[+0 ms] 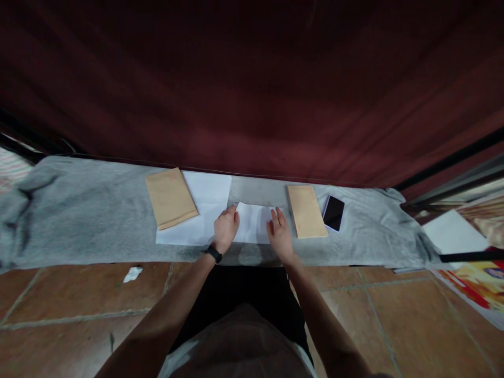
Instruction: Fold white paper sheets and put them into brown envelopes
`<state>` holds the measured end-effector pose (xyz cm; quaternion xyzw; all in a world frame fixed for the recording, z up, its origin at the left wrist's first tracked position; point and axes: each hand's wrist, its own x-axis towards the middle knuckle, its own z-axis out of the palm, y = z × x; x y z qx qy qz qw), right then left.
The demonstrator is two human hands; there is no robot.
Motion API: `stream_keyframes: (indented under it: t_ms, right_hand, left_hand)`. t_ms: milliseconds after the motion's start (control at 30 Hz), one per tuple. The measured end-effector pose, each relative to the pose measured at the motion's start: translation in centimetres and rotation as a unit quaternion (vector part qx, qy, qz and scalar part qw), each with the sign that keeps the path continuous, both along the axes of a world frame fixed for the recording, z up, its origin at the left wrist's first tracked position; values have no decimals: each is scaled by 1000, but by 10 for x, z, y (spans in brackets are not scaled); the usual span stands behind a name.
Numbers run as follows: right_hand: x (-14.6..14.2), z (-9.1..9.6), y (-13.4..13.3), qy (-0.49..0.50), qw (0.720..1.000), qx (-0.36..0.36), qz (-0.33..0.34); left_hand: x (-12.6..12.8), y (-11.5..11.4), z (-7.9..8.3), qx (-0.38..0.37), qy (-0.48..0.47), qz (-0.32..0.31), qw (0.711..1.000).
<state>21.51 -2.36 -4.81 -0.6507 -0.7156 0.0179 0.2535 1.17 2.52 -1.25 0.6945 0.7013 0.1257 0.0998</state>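
Observation:
A folded sheet of white paper [252,223] lies on the grey cloth between my hands. My left hand [226,229], with a black band on the wrist, has its fingers closed on the paper's left edge. At the right end, my right hand [281,234] rests on the paper with its fingers stretched out and slightly apart. Left of my left hand are flat white sheets [208,189], partly covered by a brown envelope [171,198]. A second brown envelope [307,211] lies just right of my right hand.
A dark-screened phone [334,213] lies beyond the right envelope. Grey cloth [98,210] covers the narrow surface, backed by a dark red curtain [252,105]. On the tiled floor [366,310] are a crumpled white scrap [133,273] and, at right, a colourful printed box [480,283].

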Motion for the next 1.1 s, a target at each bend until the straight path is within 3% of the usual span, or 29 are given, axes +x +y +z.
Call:
stream_keyframes:
  t_ms: [200,333,467,600,933,1100]
  right_hand:
    - [-14,-10,-7,-58,998,-23,31]
    - [-14,-12,-9,-75,996,-26,32]
    - [-13,-13,-9,-91,994,-38,44]
    - [-10,-14,-8,-102,992,-44,51]
    - [9,-19,-19,-80,996,-24,-10]
    - [-8,-10,-6,-42,998,-46,-5]
  left_hand:
    - [2,-5,1,80,75,-77,991]
    - [11,-21,-6,141,71,-206,966]
    - [22,-44,-24,122,50,-312,941]
    - [24,-55,-34,95,47,-321,941]
    - [11,-67,-31,75,42,-298,951]
    - [15,-67,-32,73,33,-292,953]
